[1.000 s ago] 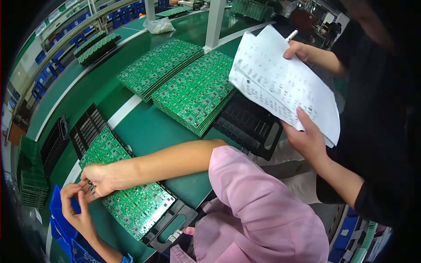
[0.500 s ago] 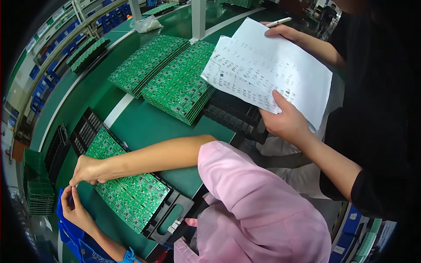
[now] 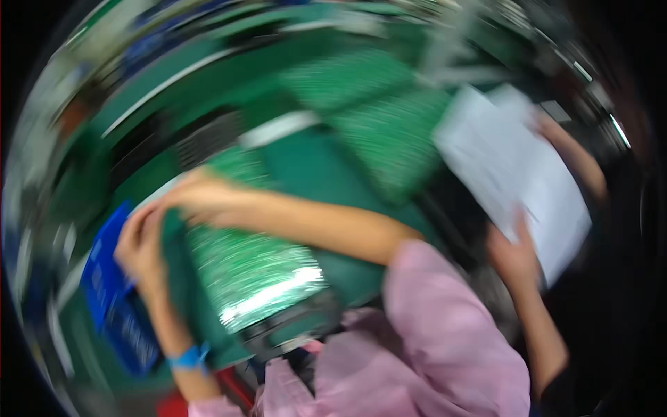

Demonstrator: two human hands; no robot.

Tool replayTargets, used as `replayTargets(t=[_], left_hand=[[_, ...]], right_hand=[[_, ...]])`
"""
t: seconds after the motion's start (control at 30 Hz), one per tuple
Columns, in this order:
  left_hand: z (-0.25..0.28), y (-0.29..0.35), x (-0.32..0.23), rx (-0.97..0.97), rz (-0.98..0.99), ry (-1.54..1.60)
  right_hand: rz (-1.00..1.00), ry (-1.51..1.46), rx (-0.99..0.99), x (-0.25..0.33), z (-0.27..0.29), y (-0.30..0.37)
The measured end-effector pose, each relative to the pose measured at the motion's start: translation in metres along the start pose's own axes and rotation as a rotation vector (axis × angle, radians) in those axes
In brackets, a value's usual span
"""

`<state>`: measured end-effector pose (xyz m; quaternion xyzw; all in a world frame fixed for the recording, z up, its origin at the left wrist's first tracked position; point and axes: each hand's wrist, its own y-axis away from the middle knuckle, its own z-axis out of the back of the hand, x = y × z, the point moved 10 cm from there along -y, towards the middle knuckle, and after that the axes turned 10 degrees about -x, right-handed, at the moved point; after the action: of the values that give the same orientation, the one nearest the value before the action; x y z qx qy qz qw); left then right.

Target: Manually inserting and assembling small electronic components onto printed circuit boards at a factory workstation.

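Note:
Both my hands meet above the left edge of a green circuit board (image 3: 250, 274), which lies in a black rack (image 3: 295, 323) on the green table. My right hand (image 3: 201, 199) reaches across the board, its fingers pinched together. Close against it, my left hand (image 3: 141, 250) has its fingertips drawn together as well. Whatever they pinch, if anything, is too small and blurred to make out. A blue strap (image 3: 189, 358) circles my left wrist. Beside my left hand stands a blue bin (image 3: 114, 299).
Stacks of green circuit boards (image 3: 389, 132) lie farther back on the table (image 3: 313, 163). At the right, a co-worker in dark clothing holds white paper sheets (image 3: 514, 167). More black racks (image 3: 208, 135) stand beyond my hands. Motion blur smears everything.
The view has swung, so the table, boards and co-worker sit farther right in the picture. My hands stay together at the fingertips, now nearer the board. The co-worker still holds the paper.

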<state>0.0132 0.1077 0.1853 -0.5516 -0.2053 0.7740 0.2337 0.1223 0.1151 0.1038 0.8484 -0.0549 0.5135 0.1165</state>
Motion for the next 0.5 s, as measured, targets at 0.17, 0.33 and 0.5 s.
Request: replayTargets(t=[0.17,0.33,0.5], left_hand=[[0.036,0.056,-0.015,0.056,-0.041,0.312],[0.059,0.048,-0.017,0.021,-0.167,0.403],[0.083,0.056,-0.008,-0.063,-0.269,0.282]], right_hand=[[-0.201,0.044,0.142,-0.029,-0.028,0.089],[-0.088,0.197,0.02,-0.015,-0.014,0.082],[-0.126,0.157,0.067,-0.036,-0.037,0.073]])
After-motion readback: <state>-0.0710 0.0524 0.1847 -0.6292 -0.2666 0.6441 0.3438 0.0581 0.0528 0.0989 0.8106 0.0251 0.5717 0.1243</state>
